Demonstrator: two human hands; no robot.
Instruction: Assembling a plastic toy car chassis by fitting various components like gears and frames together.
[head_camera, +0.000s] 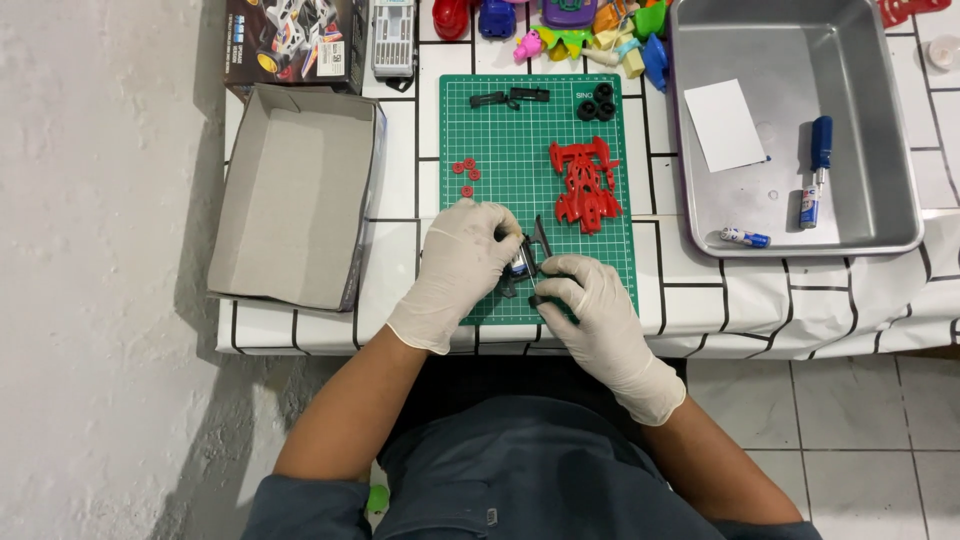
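Observation:
Both my hands wear white gloves and meet over the near edge of a green cutting mat (520, 140). My left hand (462, 262) grips a black toy car chassis (527, 262) with a small battery showing in it. My right hand (590, 305) holds the chassis from the right and near side, fingers closed on a black part. A red toy car body (585, 183) lies on the mat just beyond my hands. Several small red gears (465, 175) sit at the mat's left. Black tyres (597, 102) and black parts (510, 98) lie along its far edge.
An open cardboard box lid (295, 195) sits left of the mat, with a printed box (290, 40) behind it. A metal tray (800, 130) at right holds a white card, a blue screwdriver and a battery. Colourful toys (590, 30) line the far edge.

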